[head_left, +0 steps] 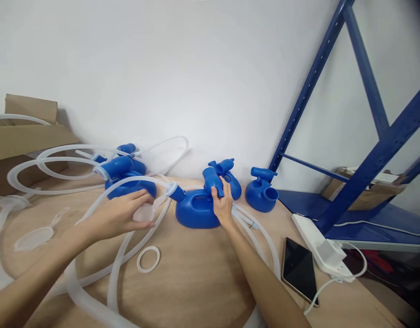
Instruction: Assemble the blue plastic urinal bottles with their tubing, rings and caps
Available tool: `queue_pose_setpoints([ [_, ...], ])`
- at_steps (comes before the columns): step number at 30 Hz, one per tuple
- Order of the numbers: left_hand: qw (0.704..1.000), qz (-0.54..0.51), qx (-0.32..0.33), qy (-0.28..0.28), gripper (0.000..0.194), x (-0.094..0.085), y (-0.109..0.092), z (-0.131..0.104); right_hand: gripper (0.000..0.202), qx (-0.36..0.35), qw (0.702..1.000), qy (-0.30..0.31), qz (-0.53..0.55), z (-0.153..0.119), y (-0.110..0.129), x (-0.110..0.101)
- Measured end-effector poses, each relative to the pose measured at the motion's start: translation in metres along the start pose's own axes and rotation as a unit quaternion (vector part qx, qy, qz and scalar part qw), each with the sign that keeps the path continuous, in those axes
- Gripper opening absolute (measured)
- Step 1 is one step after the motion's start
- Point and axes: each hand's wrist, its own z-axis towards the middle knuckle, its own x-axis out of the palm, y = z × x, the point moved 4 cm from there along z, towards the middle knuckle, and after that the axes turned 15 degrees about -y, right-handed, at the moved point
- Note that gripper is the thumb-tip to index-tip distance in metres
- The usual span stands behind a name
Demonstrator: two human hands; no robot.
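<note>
A blue plastic urinal bottle [196, 214] with a handle loop stands on the table in front of me. Its neck, fitted with a white ring [171, 188], tilts up to the left. My right hand [222, 200] is closed around a blue cylindrical spout piece [212, 178] at the bottle's right end; whether the two are joined I cannot tell. Left of the neck, my left hand [136, 212] pinches a translucent cap [145, 212], apart from the bottle. On the table below lies a loose white ring [148, 259]. Another translucent lid with a strap [35, 238] lies at the left.
More blue bottles stand behind left [131, 186] and right [261, 196]. Translucent hoses [116, 269] loop across the left side. A phone [299, 269] and a power strip [321, 246] lie at the right, beside a blue metal rack [367, 175]. Cardboard boxes [28, 136] stand far left.
</note>
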Motion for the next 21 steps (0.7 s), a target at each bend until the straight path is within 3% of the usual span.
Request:
queue_pose_setpoints([
  [6,0.986,-0.118,0.041,-0.113,0.041,-0.014,-0.050,0.069,0.075,0.091,0.994,0.056,0.013,0.015,-0.007,0.013],
  [9,0.962,-0.169,-0.012,-0.212,0.039,-0.019,-0.055,0.090,0.074,0.119,0.988,0.027,0.096,0.027,0.000,0.010],
  [12,0.917,-0.245,-0.091,-0.301,0.038,-0.019,-0.048,0.099,0.069,0.200,0.954,0.026,0.221,0.043,0.013,0.000],
  [15,0.874,-0.357,-0.134,-0.303,0.049,-0.011,-0.043,0.103,0.061,0.266,0.896,0.103,0.340,0.053,0.036,-0.008],
  [17,0.826,-0.473,-0.143,-0.270,0.058,-0.005,-0.046,0.104,0.056,0.289,0.861,0.162,0.387,0.054,0.054,-0.011],
  [19,0.780,-0.565,-0.126,-0.238,0.056,-0.003,-0.055,0.102,0.049,0.313,0.834,0.197,0.408,0.051,0.072,-0.012],
  [21,0.771,-0.584,-0.081,-0.241,0.044,-0.006,-0.067,0.099,0.041,0.352,0.809,0.211,0.420,0.045,0.085,-0.011],
])
